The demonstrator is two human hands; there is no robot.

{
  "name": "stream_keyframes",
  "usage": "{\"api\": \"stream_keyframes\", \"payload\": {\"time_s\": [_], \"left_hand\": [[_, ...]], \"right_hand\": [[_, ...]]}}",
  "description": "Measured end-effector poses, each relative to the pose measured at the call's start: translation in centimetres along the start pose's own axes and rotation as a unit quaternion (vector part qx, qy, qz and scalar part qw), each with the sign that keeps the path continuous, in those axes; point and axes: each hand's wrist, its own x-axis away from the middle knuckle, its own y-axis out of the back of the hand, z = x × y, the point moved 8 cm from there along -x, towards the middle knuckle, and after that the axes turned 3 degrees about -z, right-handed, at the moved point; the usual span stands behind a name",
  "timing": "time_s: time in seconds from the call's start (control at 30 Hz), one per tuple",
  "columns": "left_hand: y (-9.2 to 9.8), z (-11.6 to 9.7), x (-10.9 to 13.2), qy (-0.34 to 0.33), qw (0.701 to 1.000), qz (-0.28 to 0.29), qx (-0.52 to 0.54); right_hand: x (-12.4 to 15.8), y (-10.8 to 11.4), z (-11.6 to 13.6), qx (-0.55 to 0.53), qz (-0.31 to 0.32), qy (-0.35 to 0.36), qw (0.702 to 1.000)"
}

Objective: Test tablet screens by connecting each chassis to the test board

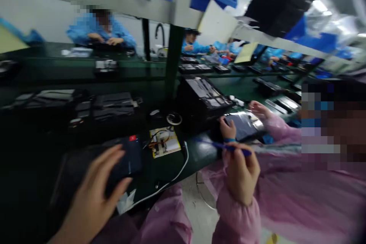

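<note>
My left hand point(95, 188) has its fingers apart over a dark flat panel or case point(133, 160) with a small red label. Whether the fingers touch its surface is hard to tell. My right hand point(243, 173) is raised near the bench's front edge, closed around a slim blue pointed tool point(228, 146). The tool's thin tip points left and is blurred, so its exact kind is unclear. Between my hands, a yellow-edged piece with brown wires and small electronic parts point(166, 143) lies on the dark green bench. A white cable point(185, 156) curves along its right side.
A black box with grey strips on top point(207, 91) stands beyond, beside a tape-like ring point(174, 118). At right, a co-worker in pink has hands around a dark tablet-like panel point(240, 126). Dark trays point(113, 105) line the back; a shelf post point(173, 61) rises behind.
</note>
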Motion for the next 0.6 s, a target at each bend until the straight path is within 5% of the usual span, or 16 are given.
{"api": "stream_keyframes", "payload": {"time_s": [0.07,0.13,0.33,0.5,0.53,0.6], "left_hand": [[-3.0,-2.7,0.1,-0.114,0.988,0.1,-0.019],[-5.2,-3.8,-0.3,-0.147,0.97,0.189,-0.029],[-5.4,-2.1,-3.1,-0.115,0.961,0.249,-0.016],[-3.8,0.2,-4.2,-0.065,0.951,0.299,0.047],[-3.3,0.7,-4.6,-0.045,0.947,0.312,0.065],[-2.2,2.0,-5.9,-0.006,0.943,0.319,0.091]], "right_hand": [[4.1,-5.5,0.9,-0.08,0.186,-0.04,0.978],[7.3,-10.4,1.4,-0.138,0.306,-0.071,0.939],[10.8,-22.7,2.1,-0.125,0.56,-0.054,0.817],[11.0,-25.4,2.1,-0.131,0.706,-0.151,0.68],[10.2,-25.6,2.3,-0.144,0.71,-0.166,0.669],[7.1,-26.6,2.2,-0.165,0.662,-0.177,0.709]]}}
